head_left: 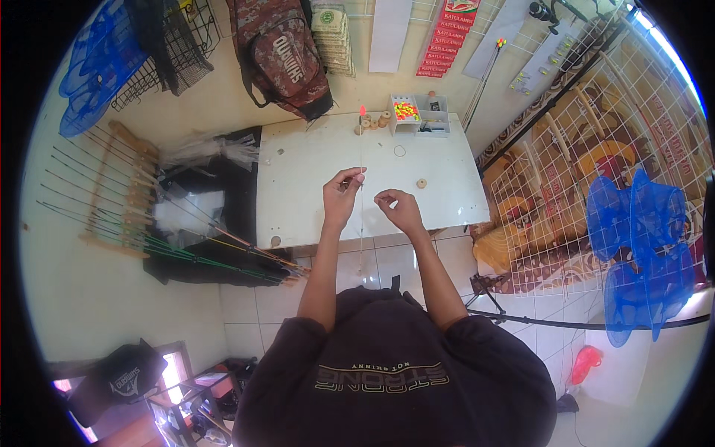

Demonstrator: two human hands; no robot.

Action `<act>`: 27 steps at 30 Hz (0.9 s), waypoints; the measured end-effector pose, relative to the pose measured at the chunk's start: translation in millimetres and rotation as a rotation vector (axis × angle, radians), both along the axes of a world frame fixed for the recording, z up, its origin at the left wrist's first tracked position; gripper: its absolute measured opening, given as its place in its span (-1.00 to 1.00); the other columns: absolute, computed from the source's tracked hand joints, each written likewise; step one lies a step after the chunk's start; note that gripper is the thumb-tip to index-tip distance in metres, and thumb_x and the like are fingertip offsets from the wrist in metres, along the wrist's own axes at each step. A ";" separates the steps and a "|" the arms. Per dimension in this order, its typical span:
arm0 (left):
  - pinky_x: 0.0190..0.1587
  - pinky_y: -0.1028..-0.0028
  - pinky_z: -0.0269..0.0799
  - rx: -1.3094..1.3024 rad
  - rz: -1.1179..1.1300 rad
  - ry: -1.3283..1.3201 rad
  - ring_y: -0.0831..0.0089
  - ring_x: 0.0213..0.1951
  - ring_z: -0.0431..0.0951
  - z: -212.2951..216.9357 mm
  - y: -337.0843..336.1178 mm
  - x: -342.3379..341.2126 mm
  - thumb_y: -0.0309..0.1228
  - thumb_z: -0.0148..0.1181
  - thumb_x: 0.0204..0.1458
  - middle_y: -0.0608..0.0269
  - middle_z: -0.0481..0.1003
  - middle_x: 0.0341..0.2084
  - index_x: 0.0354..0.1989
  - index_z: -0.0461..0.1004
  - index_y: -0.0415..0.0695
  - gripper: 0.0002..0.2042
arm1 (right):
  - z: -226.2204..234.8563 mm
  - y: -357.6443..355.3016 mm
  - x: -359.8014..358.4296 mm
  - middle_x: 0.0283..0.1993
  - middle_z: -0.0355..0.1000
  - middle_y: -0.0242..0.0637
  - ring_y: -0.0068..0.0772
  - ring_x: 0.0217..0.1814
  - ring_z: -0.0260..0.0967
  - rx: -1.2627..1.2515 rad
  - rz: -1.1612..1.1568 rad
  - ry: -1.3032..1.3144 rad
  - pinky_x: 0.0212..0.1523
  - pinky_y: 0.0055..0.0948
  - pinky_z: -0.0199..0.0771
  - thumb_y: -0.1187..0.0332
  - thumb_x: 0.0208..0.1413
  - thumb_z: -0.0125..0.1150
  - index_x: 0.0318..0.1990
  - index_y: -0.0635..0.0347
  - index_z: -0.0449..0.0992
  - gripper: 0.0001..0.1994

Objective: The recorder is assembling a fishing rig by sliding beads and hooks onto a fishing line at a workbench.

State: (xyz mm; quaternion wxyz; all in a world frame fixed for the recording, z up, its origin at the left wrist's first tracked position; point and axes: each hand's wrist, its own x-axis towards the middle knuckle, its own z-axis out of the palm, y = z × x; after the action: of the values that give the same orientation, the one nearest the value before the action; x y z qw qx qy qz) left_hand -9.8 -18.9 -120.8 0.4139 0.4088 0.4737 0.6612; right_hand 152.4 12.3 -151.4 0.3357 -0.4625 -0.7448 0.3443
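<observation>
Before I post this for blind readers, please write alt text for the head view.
A person's left hand pinches a slender, red-tipped stick, apparently a fishing float, over a white table; the right hand, fingers curled, is beside it. Toward the far edge, a compartment tray with red and yellow pieces sits beside spool-like wooden pieces.

Whether the right hand (402,212) pinches anything is too small to tell! The left hand (342,200) covers part of the thin, pale, red-tipped stick (362,149), and up top, the picture's edge slices off the brown camouflage fabric bag (283,63).
</observation>
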 end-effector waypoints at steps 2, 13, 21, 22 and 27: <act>-0.17 0.59 0.35 0.003 -0.004 0.001 0.63 -0.30 0.41 1.2 -0.4 0.4 -0.40 0.21 0.06 0.26 0.54 -0.24 -0.17 0.51 -0.27 -0.77 | 2.6 0.3 -0.3 -0.37 0.55 -0.35 -0.42 -0.39 0.48 -0.009 0.012 0.020 -0.33 -0.47 0.44 0.33 -0.06 0.26 -0.36 0.11 0.59 -0.88; -0.14 0.57 0.36 -0.002 -0.021 0.076 0.61 -0.29 0.41 -1.5 2.4 -1.1 -0.47 0.20 0.04 0.27 0.53 -0.25 -0.14 0.51 -0.25 -0.78 | 18.1 -2.8 -3.2 -0.31 0.51 -0.32 -0.50 -0.30 0.42 -0.107 0.105 0.040 -0.30 -0.51 0.39 0.30 0.00 0.26 -0.20 0.17 0.56 -0.78; -0.14 0.58 0.35 -0.004 -0.048 -0.017 0.61 -0.26 0.42 3.2 6.5 5.8 -0.47 0.20 0.03 0.27 0.52 -0.25 -0.16 0.50 -0.24 -0.80 | 26.6 -3.8 -14.4 -0.29 0.50 -0.32 -0.49 -0.33 0.42 -0.101 0.150 0.167 -0.40 -0.53 0.40 0.31 0.03 0.24 -0.24 0.14 0.60 -0.82; -0.15 0.58 0.36 -0.015 -0.052 -0.029 0.62 -0.25 0.42 5.5 5.8 6.5 -0.48 0.21 0.03 0.27 0.52 -0.25 -0.16 0.50 -0.24 -0.80 | 25.9 -3.6 -15.1 -0.29 0.50 -0.32 -0.49 -0.33 0.42 -0.101 0.151 0.168 -0.40 -0.53 0.40 0.31 0.03 0.24 -0.24 0.14 0.60 -0.82; -0.10 0.53 0.33 -0.026 -0.068 0.149 0.58 -0.23 0.43 2.3 6.0 2.4 -0.42 0.18 0.07 0.24 0.52 -0.22 -0.09 0.48 -0.18 -0.76 | 27.2 -5.1 -16.8 -0.36 0.51 -0.34 -0.50 -0.31 0.41 -0.072 0.123 0.140 -0.37 -0.54 0.34 0.36 0.05 0.22 -0.29 0.19 0.61 -0.86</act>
State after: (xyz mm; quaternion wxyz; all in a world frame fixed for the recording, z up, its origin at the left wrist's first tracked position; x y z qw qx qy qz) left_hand -7.4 -12.9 -118.6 0.4051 0.4672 0.4977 0.6082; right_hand 135.6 7.3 -124.1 0.3482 -0.4026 -0.7336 0.4224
